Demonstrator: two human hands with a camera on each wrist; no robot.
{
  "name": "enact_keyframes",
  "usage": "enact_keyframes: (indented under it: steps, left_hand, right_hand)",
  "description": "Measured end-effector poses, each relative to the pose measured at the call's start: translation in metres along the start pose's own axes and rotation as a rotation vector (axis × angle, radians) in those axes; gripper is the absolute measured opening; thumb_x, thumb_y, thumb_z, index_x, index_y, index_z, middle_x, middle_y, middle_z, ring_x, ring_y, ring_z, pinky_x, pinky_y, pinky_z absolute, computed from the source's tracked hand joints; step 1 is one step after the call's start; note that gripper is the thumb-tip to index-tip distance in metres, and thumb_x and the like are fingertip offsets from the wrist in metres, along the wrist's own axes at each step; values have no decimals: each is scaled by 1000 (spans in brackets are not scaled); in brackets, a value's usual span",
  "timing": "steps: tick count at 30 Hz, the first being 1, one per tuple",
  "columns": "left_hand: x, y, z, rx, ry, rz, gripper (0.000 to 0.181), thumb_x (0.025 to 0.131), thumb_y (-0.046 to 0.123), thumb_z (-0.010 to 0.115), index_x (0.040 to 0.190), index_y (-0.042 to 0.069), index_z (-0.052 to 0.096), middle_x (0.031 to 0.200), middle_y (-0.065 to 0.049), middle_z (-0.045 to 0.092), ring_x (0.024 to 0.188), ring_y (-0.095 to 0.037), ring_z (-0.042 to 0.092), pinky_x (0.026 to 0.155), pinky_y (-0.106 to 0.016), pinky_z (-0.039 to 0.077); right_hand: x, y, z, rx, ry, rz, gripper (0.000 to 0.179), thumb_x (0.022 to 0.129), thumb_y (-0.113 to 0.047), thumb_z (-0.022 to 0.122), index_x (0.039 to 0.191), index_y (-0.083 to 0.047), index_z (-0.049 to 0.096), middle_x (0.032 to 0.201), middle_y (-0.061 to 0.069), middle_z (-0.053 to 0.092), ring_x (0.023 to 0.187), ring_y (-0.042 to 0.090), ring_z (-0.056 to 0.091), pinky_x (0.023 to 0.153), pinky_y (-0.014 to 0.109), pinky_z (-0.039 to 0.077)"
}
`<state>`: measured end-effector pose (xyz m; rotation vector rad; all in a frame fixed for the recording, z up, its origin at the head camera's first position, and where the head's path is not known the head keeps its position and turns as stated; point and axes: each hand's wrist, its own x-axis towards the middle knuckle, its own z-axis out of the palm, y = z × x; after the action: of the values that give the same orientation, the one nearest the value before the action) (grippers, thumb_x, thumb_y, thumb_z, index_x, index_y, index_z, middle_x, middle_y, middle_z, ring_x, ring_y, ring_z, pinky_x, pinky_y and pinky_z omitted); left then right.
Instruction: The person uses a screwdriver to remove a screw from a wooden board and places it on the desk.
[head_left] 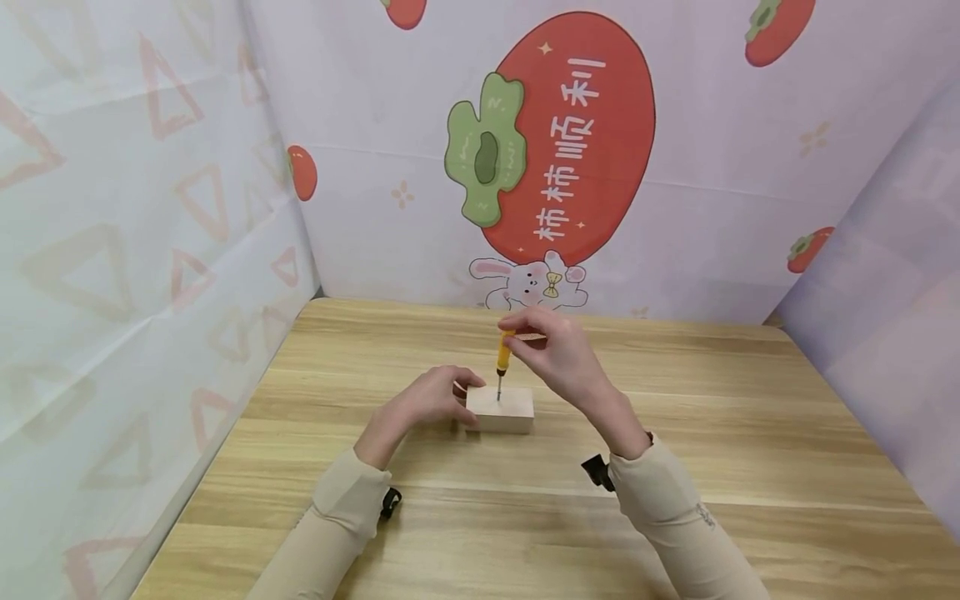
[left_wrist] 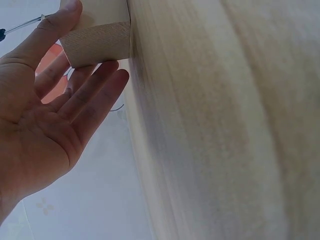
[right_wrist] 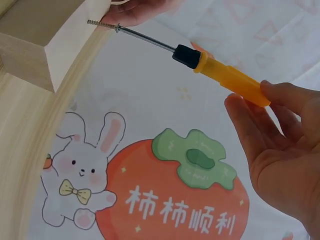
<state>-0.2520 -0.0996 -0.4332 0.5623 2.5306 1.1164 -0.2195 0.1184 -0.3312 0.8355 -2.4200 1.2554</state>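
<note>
A pale rectangular wooden block (head_left: 501,422) lies flat on the table. My left hand (head_left: 429,397) grips its left end, thumb on the near side and fingers around the far side. From the block's top face stands a screw (right_wrist: 103,24), much of its thread showing above the wood. A screwdriver (right_wrist: 232,80) with a yellow handle and black collar stands nearly upright over it, its tip at the screw head. The end of that handle is pinched between thumb and fingertips of my right hand (head_left: 564,354).
The wood-grain table (head_left: 675,400) extends around the block on all sides. Behind it hangs a printed cloth (head_left: 720,167) with persimmons and a rabbit. More cloth (head_left: 150,250) walls off the left side. Black straps (head_left: 597,472) sit at both wrists.
</note>
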Motion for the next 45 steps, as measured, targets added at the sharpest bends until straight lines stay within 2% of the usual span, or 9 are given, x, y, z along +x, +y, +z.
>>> enact_keyframes:
  steps: [5,9,12,17,22,29,34,39,45]
  left_hand:
    - [0,-1,1,2,-2,0,59,70,22,89,124,14,68,117,0,70,102,-15,68,95,-37,53]
    - [0,0,1,11,-4,0,58,71,22,89,124,14,68,119,0,70,103,-16,67,96,-37,53]
    - [-1,1,1,24,-1,-5,58,71,22,89,124,14,68,119,0,69,104,-16,67,96,-37,53]
    - [-1,4,1,37,12,-16,57,70,20,89,123,14,68,117,-1,70,103,-16,67,96,-37,52]
    - [0,4,1,46,19,-10,56,70,20,89,122,13,69,115,-2,70,102,-16,67,95,-36,53]
    - [0,3,2,47,16,-8,56,71,21,89,122,11,69,113,-3,71,100,-15,67,93,-36,54]
    - [0,2,3,51,13,-3,56,70,23,90,121,11,69,111,-2,71,100,-15,66,92,-36,54]
    - [0,2,4,64,24,0,55,70,24,90,119,13,70,111,-1,71,101,-15,66,92,-35,54]
    - [0,2,5,92,28,13,56,69,23,89,121,11,70,112,-2,71,101,-15,66,91,-35,54]
  right_hand:
    - [-4,1,2,-21,38,-1,14,82,-7,80,94,-7,72,97,4,62,85,16,68,72,33,61]
    - [-5,0,1,-76,41,-24,15,82,-7,80,96,-8,75,90,2,66,79,12,66,70,26,60]
    - [-5,-3,0,-66,18,-40,16,82,-5,80,97,-8,76,89,1,67,77,12,67,72,26,60]
    - [-6,-6,-4,-3,-27,-26,19,85,0,75,103,-6,75,93,4,69,83,16,71,76,31,61]
    - [-4,-5,-2,-9,-32,-20,23,86,1,73,108,-4,74,103,6,68,91,19,71,79,30,60]
    - [-5,-5,1,-66,-5,-23,20,83,-8,79,102,-10,75,95,1,66,83,15,66,67,22,59]
    - [-5,-8,-3,-61,-79,-55,19,85,-4,76,103,-10,76,97,1,69,84,12,67,70,21,59]
    - [-3,-8,-9,-33,-126,-62,23,87,1,72,106,-10,75,99,2,69,84,13,66,75,28,60]
    - [-4,-7,-4,-66,-54,-28,18,85,-10,78,103,-12,75,99,2,62,81,14,68,70,30,60]
